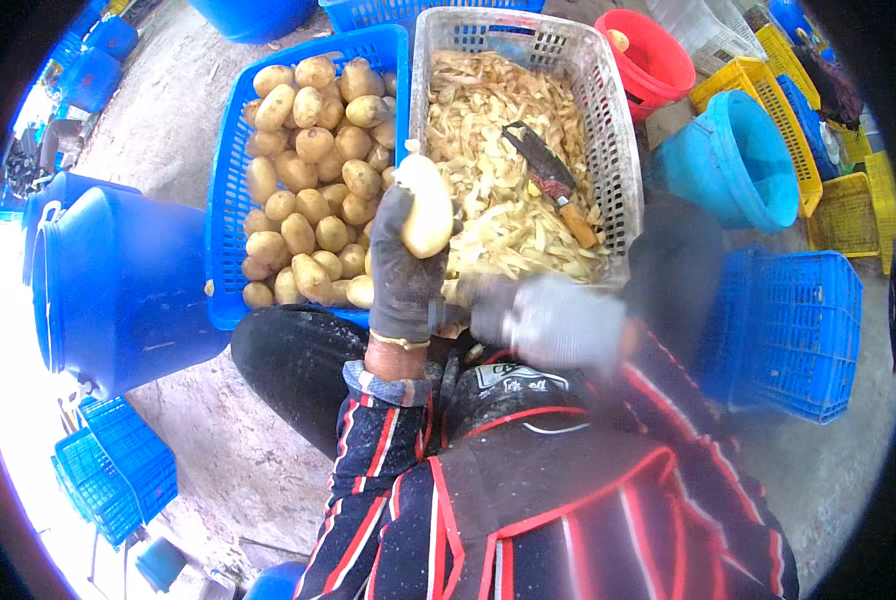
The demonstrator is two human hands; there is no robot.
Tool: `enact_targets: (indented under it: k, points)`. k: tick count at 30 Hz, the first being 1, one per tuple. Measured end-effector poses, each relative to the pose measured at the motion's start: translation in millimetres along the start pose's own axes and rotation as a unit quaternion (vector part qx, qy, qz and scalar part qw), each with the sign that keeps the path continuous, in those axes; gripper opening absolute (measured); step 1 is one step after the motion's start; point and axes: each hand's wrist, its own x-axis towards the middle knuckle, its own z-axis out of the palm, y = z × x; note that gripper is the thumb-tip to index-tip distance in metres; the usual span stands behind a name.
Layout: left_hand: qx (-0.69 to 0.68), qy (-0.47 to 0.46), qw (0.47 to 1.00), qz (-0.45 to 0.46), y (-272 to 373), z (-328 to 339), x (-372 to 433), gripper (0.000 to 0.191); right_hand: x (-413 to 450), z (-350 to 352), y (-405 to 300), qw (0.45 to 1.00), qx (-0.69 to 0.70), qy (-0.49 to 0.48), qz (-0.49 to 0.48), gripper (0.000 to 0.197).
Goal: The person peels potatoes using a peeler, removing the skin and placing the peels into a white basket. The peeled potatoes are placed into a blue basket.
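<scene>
My left hand [403, 277], in a dark glove, grips a peeled pale potato [427, 208] upright above the gap between two crates. My right hand [541, 319], in a grey-and-white glove, is motion-blurred low beside my left wrist. Whether it holds something is lost in the blur. On the left, a blue plastic crate [219, 187] is filled with unpeeled potatoes [314, 145]. To its right stands a grey-white plastic crate [620, 142] full of potato peelings [485, 150]. A hand tool with a black upper part and an orange-brown handle [579, 226] lies on the peelings.
Blue plastic barrels [132, 277] stand at left, near stacked blue crates [117, 465]. To the right are a red bucket [650, 67], a light-blue bucket [725, 165], yellow crates [842, 214] and a blue crate [785, 330] close to my right knee.
</scene>
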Motion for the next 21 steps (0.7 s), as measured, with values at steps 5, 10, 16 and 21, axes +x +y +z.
enact_targets:
  k: [5,10,16,21]
  points:
    - [-0.002,-0.008,0.999,0.035,1.9,0.6,4.6,0.041,7.0,20.7,18.3,0.979,0.07,0.175,-0.079,0.04]
    - [0.281,-0.058,0.939,0.19,2.0,9.9,-8.5,0.04,60.8,-33.5,-10.7,0.962,-0.069,0.244,-0.096,0.041]
    - [0.228,-0.019,0.961,0.152,0.3,9.6,-8.2,0.039,29.7,-52.1,-20.1,0.999,0.016,0.046,-0.022,0.038]
    - [-0.017,0.014,0.998,0.058,11.5,3.8,1.0,0.049,-1.4,-55.3,-23.0,0.996,0.089,0.023,0.006,0.033]
